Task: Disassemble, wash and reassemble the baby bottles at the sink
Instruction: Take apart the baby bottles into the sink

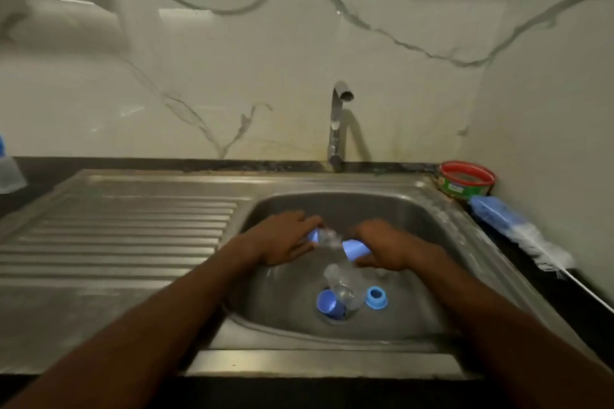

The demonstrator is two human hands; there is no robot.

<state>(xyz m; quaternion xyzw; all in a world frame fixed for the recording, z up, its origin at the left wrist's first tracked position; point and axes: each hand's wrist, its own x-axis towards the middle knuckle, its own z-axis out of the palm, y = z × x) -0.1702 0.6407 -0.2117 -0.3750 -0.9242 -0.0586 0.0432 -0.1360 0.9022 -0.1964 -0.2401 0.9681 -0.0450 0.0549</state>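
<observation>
- My left hand grips one end of a baby bottle held sideways over the basin, near the middle of the frame; a blue part shows at that end.
- My right hand is curled round the blue cap at the other end, so I judge I am twisting or pulling the bottle apart.
- The bottle looks clear in the middle with blue at both ends, but it is blurred and I cannot make out more.
- Just below my hands, over the drain, lies a second clear bottle touching a blue cup-shaped cap, with a blue screw ring just beside it on the right.
- Risk: if the plastic is wet, my grip could slip and the bottle would drop onto the loose parts in the sink.
- Risk: small pieces sit right at the drain and could lodge there if knocked.
- The tap at the centre shows no running water.
- At the right edge, on the table, lie a bottle brush and a red-rimmed tub.
</observation>
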